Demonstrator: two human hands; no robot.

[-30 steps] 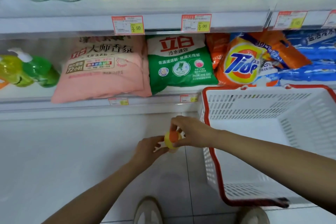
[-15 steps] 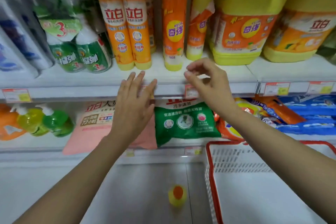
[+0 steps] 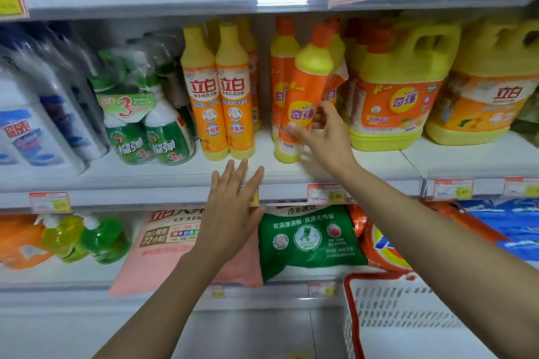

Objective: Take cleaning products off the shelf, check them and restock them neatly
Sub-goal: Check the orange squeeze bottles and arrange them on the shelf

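So, the dish soap bottle [image 3: 306,90] is just right of centre in the frame on the middle shelf [image 3: 175,175]. It's tipped, w/ its orange cap leaning to the upper right and its yellow base low by the shelf board. Can't tell if the base is lifted clear.

Right hand [image 3: 326,140] grips it: thumb across the front of the label, fingers curled round the back, roughly at the lower third. Left hand [image 3: 233,213] is flat and holds nothing, fingers straight, hovering over the shelf lip at centre frame.

Handling, imo:
- **Weight:** slim plastic bottle, looks full, so moderate weight and one hand should do.
- **Grip:** walls prob give a bit if squeezed, and the glossy sleeve looks slippery, so a pinch on the label alone could slide.
- **Where to hold:** wrap the body properly, or take it under the yellow shoulder where the taper gives a stop.
- **Tipping:** not fragile, but tall + narrow base = tips easily. It's close against the upright bottle [image 3: 281,67] behind it, w/ the big jug [image 3: 399,90] just beside on the right.
- **Loose bit:** a flap of wrapper [image 3: 339,77] sticks out near the shoulder. Can't tell whose it is, so I wouldn't grab there.

Basket [image 3: 408,318] sits at lower right.
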